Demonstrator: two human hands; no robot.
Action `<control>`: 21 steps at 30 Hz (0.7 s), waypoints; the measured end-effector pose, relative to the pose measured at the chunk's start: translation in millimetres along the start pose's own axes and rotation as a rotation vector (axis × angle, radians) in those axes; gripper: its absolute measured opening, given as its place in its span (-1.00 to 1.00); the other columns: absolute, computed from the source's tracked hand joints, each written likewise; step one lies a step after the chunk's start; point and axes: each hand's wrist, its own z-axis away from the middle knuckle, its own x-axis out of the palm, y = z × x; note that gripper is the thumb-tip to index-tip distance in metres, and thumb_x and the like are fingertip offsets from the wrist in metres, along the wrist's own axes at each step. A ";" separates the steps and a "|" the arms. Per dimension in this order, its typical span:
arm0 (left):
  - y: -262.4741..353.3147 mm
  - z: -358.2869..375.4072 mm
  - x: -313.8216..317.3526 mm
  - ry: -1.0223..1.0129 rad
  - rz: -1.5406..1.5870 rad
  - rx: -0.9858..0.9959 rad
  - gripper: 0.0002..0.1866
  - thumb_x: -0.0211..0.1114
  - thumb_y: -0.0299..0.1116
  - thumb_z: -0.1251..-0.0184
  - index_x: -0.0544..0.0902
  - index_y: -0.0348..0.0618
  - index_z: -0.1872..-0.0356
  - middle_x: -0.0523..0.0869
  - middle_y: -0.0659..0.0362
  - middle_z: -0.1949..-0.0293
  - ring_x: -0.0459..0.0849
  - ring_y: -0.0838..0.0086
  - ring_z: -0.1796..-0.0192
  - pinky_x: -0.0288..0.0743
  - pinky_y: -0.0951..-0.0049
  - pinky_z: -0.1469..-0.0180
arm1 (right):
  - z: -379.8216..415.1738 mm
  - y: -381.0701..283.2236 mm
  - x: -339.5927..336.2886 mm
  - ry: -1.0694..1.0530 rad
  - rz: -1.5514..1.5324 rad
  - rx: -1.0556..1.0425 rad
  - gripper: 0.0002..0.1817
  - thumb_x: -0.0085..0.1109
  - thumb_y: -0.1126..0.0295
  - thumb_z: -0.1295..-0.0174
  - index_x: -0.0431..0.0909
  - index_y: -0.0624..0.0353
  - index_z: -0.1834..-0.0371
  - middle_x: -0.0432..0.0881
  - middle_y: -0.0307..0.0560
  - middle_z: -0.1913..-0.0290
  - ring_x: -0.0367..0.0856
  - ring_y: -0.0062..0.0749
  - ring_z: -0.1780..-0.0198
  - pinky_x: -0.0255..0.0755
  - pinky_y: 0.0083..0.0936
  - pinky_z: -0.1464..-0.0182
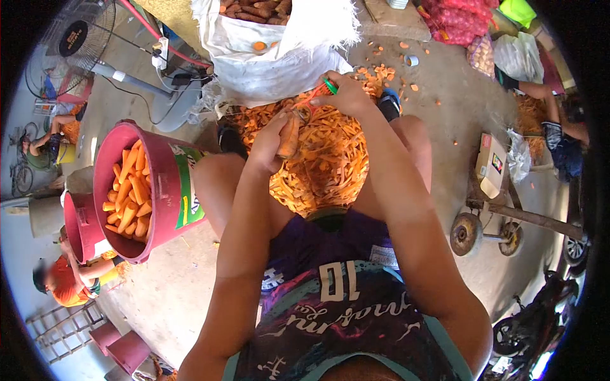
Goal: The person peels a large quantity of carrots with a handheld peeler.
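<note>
My left hand is closed around a carrot, held upright over the pile of peelings. In my right hand is a peeler with red and green parts, its head close to the carrot's upper end. A large heap of orange carrot peelings lies on the floor between my legs. Just beyond my hands stands a white woven sack with unpeeled carrots in its top.
To my left is a red tub holding peeled carrots, beside a standing fan. A wooden trolley with a cardboard box is on the right. Other people sit at both sides. Red net sacks lie at the back.
</note>
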 end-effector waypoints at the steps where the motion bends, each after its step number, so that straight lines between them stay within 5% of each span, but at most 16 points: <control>1: 0.5 3.7 -0.9 -0.021 0.028 -0.006 -0.62 0.05 -0.11 -0.76 0.53 -0.04 -0.37 0.75 0.20 0.01 0.73 0.42 0.19 0.69 0.37 0.20 | -3.6 4.5 0.5 0.047 0.029 0.055 -0.19 0.68 0.01 -0.08 0.56 0.06 -0.37 0.74 0.11 -0.22 0.71 -0.04 -0.27 0.55 -0.19 -0.30; 8: -6.5 -15.8 -36.2 -0.011 0.149 0.078 -0.58 -0.02 -0.15 -0.78 0.53 -0.11 -0.42 0.75 0.14 -0.09 0.75 0.40 0.05 0.70 0.31 0.06 | 6.0 -13.5 5.7 -0.070 0.018 -0.025 -0.23 0.66 0.04 -0.09 0.55 0.05 -0.36 0.74 0.12 -0.23 0.71 0.00 -0.26 0.53 -0.21 -0.34; 13: -8.3 -15.0 -15.1 -0.029 0.225 0.097 -0.56 -0.02 -0.13 -0.78 0.50 -0.16 -0.42 0.75 0.10 -0.16 0.79 0.31 -0.06 0.73 0.22 -0.06 | 34.6 -36.9 25.1 -0.170 -0.107 -0.233 -0.38 0.66 0.29 -0.13 0.62 0.18 -0.25 0.76 -0.06 -0.13 0.68 -0.30 -0.22 0.49 -0.37 -0.36; 21: -10.1 -14.7 -17.6 -0.057 0.112 0.065 -0.54 -0.02 -0.16 -0.78 0.46 -0.07 -0.53 0.75 0.13 -0.02 0.76 0.39 0.10 0.72 0.30 0.09 | 13.5 -12.4 2.6 -0.052 -0.015 -0.082 -0.32 0.67 0.11 -0.12 0.60 0.09 -0.27 0.77 0.00 -0.09 0.73 -0.18 -0.17 0.54 -0.26 -0.27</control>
